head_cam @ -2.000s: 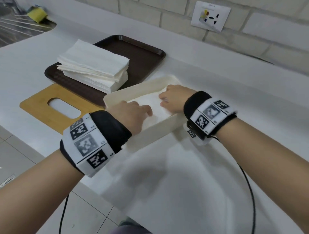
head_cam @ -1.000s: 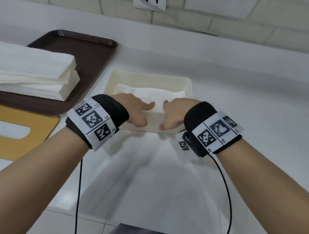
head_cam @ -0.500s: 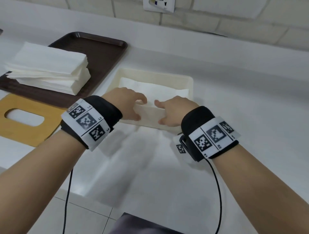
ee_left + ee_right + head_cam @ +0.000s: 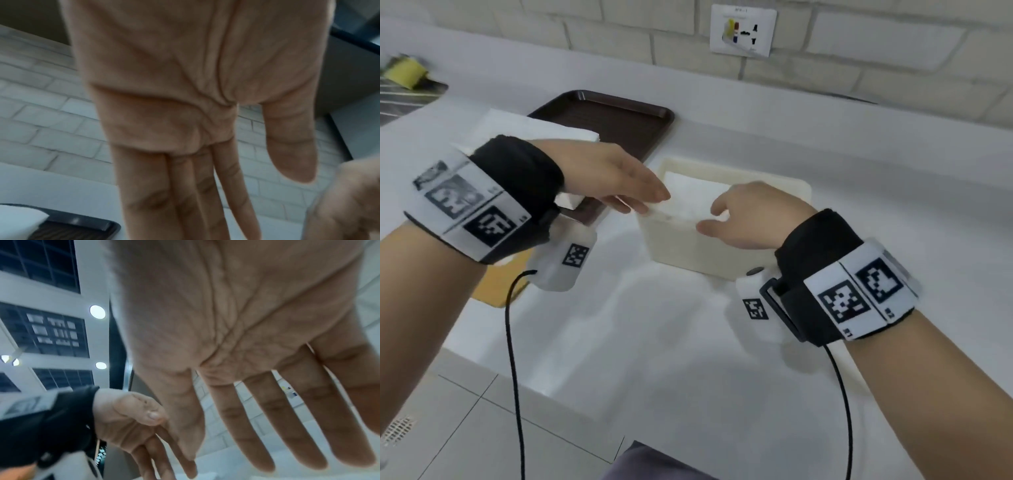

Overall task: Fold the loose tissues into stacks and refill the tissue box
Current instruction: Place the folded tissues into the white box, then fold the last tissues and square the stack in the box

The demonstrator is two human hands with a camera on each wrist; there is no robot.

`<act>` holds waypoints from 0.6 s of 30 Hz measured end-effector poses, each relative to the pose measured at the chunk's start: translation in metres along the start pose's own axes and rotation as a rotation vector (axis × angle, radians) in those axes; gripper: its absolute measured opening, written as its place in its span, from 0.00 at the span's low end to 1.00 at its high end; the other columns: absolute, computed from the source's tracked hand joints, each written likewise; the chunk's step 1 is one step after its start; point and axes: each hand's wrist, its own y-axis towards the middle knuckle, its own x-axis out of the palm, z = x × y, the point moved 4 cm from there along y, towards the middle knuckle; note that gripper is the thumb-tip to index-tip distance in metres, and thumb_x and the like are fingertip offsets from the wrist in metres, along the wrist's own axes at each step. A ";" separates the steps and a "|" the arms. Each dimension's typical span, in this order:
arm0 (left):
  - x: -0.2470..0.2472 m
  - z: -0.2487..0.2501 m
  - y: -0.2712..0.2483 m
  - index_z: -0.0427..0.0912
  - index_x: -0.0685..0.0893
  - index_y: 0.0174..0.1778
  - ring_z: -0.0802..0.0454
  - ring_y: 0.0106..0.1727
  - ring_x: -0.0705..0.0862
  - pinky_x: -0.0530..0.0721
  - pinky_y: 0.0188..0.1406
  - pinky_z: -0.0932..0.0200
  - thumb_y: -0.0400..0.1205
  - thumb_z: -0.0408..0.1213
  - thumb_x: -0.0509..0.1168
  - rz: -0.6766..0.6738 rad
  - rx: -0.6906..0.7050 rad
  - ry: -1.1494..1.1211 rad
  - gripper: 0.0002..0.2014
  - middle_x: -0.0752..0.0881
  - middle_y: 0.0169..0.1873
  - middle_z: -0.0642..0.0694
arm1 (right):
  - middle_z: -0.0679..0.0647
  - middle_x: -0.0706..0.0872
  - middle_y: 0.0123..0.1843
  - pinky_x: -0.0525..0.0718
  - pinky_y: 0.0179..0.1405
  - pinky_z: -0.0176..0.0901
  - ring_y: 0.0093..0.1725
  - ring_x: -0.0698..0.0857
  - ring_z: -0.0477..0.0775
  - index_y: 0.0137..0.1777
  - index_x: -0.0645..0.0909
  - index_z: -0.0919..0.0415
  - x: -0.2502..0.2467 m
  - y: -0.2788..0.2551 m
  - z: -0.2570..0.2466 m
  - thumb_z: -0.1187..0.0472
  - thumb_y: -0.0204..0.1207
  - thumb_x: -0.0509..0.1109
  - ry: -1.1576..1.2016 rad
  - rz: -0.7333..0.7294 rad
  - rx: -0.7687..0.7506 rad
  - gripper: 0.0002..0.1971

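Two hands of mine hover at frame centre over the cream rectangular plastic tissue box (image 4: 688,246), which holds a folded white tissue stack (image 4: 693,195). My left hand (image 4: 609,174) has straight fingers and holds nothing; my right hand (image 4: 753,216) is relaxed, fingers spread, also empty. More white tissues (image 4: 534,132) lie on the dark brown tray (image 4: 619,120), upper left.
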 end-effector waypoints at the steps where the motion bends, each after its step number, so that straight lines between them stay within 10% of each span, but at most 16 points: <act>1: -0.010 -0.006 -0.004 0.49 0.88 0.49 0.60 0.47 0.88 0.84 0.41 0.75 0.71 0.49 0.74 0.006 0.011 -0.045 0.14 0.90 0.43 0.56 | 0.54 0.83 0.58 0.79 0.54 0.44 0.58 0.81 0.56 0.59 0.82 0.61 -0.007 0.003 -0.011 0.45 0.81 0.58 0.063 0.038 -0.039 0.21; 3: -0.032 -0.019 -0.009 0.45 0.89 0.43 0.56 0.41 0.89 0.86 0.35 0.69 0.59 0.57 0.76 0.057 0.016 -0.084 0.23 0.91 0.40 0.52 | 0.52 0.83 0.43 0.75 0.40 0.34 0.47 0.81 0.53 0.43 0.82 0.62 -0.020 0.012 -0.032 0.50 0.82 0.59 0.209 0.075 -0.105 0.18; 5: -0.053 -0.038 -0.009 0.43 0.87 0.38 0.52 0.37 0.86 0.81 0.33 0.64 0.68 0.51 0.73 0.180 -0.020 -0.104 0.15 0.88 0.34 0.50 | 0.53 0.81 0.36 0.75 0.34 0.31 0.43 0.82 0.53 0.35 0.77 0.60 -0.029 0.026 -0.055 0.55 0.82 0.59 0.369 0.092 -0.148 0.15; 11: -0.110 -0.110 0.013 0.42 0.81 0.41 0.53 0.31 0.76 0.73 0.32 0.63 0.82 0.40 0.62 0.707 -0.173 -0.259 0.07 0.80 0.33 0.48 | 0.61 0.85 0.49 0.87 0.38 0.44 0.44 0.88 0.56 0.56 0.77 0.67 -0.022 0.104 -0.112 0.64 0.80 0.58 0.781 0.071 -0.036 0.10; 14: -0.122 -0.141 0.025 0.42 0.80 0.54 0.47 0.48 0.81 0.78 0.50 0.55 0.80 0.42 0.63 0.877 -0.287 -0.187 0.10 0.83 0.53 0.43 | 0.62 0.84 0.46 0.87 0.50 0.47 0.51 0.86 0.60 0.44 0.75 0.68 -0.013 0.131 -0.139 0.67 0.79 0.58 0.761 0.023 -0.005 0.06; 18: -0.129 -0.178 0.034 0.35 0.64 0.75 0.36 0.73 0.68 0.68 0.71 0.45 0.80 0.47 0.63 0.875 -0.557 -0.059 0.31 0.68 0.73 0.34 | 0.52 0.73 0.36 0.71 0.29 0.34 0.52 0.80 0.57 0.39 0.73 0.62 0.004 0.153 -0.162 0.65 0.80 0.60 0.703 -0.050 0.009 0.07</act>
